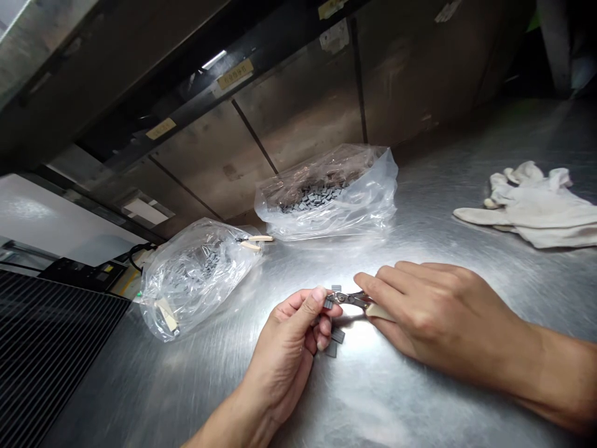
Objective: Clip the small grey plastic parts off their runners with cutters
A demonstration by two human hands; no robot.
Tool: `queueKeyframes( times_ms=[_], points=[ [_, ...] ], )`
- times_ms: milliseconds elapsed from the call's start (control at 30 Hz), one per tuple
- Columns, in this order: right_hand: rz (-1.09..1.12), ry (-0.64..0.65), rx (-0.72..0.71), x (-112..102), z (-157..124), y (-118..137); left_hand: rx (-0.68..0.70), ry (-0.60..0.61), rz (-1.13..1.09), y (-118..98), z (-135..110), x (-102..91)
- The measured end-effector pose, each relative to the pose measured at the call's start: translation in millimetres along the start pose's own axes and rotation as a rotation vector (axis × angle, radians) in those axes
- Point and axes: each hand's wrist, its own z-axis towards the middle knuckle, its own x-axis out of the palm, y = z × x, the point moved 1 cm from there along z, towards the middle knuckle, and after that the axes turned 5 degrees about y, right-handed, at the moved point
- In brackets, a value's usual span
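Between the thumb and fingers of my left hand (pixel 298 342) is a small grey ribbed piece (pixel 328 304). My right hand (pixel 420 311) is closed around the cream handles of a pair of nippers (pixel 349 300). The jaws of the nippers meet the grey piece at my left fingertips; whether they are closed through it I cannot make out. Several more flat grey pieces (pixel 336 336) lie on the metal tabletop (pixel 373 398) just below my left fingers, and another (pixel 336 288) is beyond the fingertips.
A clear plastic bag (pixel 368 208) of small grey pieces stands at the back. To its left lies another clear bag (pixel 186 267) with grey pieces, cream-handled pliers (pixel 254 241) at its edge. White work gloves (pixel 545 205) rest at right. A dark ribbed grille (pixel 51 348) is at left.
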Motion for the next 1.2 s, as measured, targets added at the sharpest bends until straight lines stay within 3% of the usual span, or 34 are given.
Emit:
queueKeyframes(
  times_ms=[167,300,467,1200],
  points=[
    [0.102,0.075,0.029,1.2,-3.2,-0.4,0.002,0.001,-0.001,0.8,0.4,-0.1],
    [0.146,0.06,-0.003,0.7,-3.5,0.1,0.012,0.023,0.014,1.6,0.6,-1.7],
    [0.084,0.017,0.026,0.3,-0.7,-0.8,0.025,0.015,-0.007,0.8,-0.6,-1.9],
    [0.078,0.056,0.067,2.2,0.3,4.1,0.08,-0.038,0.056,4.2,-0.4,-1.0]
  ],
)
